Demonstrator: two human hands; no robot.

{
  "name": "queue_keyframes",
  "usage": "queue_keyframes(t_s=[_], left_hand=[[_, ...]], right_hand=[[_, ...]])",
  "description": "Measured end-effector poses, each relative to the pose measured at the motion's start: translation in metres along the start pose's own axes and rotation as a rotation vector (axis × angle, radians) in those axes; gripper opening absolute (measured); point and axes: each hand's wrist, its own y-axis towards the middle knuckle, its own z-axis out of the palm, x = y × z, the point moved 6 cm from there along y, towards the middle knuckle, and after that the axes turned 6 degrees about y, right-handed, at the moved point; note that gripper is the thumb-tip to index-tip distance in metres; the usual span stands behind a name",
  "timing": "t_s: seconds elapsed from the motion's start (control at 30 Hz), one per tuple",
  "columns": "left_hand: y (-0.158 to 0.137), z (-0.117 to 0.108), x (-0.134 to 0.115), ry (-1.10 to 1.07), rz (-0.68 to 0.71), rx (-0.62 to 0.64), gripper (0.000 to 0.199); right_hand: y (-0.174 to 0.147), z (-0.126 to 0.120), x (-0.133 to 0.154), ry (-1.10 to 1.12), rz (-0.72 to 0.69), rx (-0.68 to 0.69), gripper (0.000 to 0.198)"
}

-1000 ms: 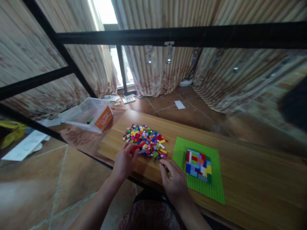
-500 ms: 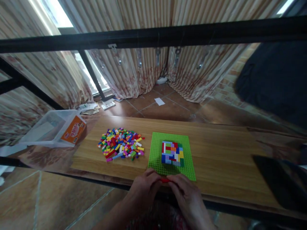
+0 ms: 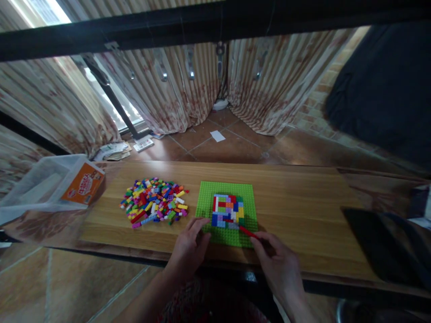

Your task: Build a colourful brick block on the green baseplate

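A green studded baseplate [image 3: 248, 197] lies on the wooden board, bearing a low build of multicoloured toy bricks [image 3: 227, 211]. In my right hand [image 3: 279, 258] a long red brick [image 3: 248, 232] is pinched by its near end. Its far end points to the lower right corner of the build; whether the two touch I cannot tell. My left hand [image 3: 191, 242] is over the baseplate's left front edge, thumb and forefinger apart, fingertips close to the build's lower left corner. I see nothing in it.
To the left on the wooden board [image 3: 296, 202] is a pile of loose bricks [image 3: 155, 200]. Beyond it stands a clear plastic bin [image 3: 43, 179] with an orange label. A dark flat object [image 3: 370, 242] lies at the right end. A black bar [image 3: 168, 27] crosses above.
My hands have parted and moved forward over the baseplate. The red brick, earlier between both hands, is now held by my right hand alone near the build. The view has shifted right.
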Motion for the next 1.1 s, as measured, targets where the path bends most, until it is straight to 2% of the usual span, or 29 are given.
queue_keyframes(t_s=[0.17, 0.3, 0.43, 0.67, 0.9, 1.1], left_hand=[[0.006, 0.005, 0.000, 0.031, 0.038, 0.002, 0.037], [0.008, 0.008, 0.000, 0.038, 0.042, 0.017, 0.038], [0.007, 0.011, 0.000, 0.057, 0.060, 0.019, 0.041], [0.003, 0.013, 0.000, 0.094, 0.052, -0.023, 0.047], [0.002, 0.015, 0.000, 0.145, 0.065, -0.043, 0.048], [0.001, 0.017, 0.001, 0.156, 0.089, -0.075, 0.048]], right_hand=[[0.002, 0.014, 0.013, -0.007, -0.034, -0.035, 0.025], [0.009, 0.012, 0.013, -0.009, -0.115, -0.102, 0.023], [0.014, 0.009, 0.009, 0.003, -0.154, -0.111, 0.021], [0.023, 0.014, 0.005, 0.061, -0.084, -0.074, 0.025], [0.053, 0.008, 0.012, 0.053, -0.028, -0.212, 0.029], [0.058, 0.026, 0.018, -0.007, -0.073, -0.298, 0.029]])
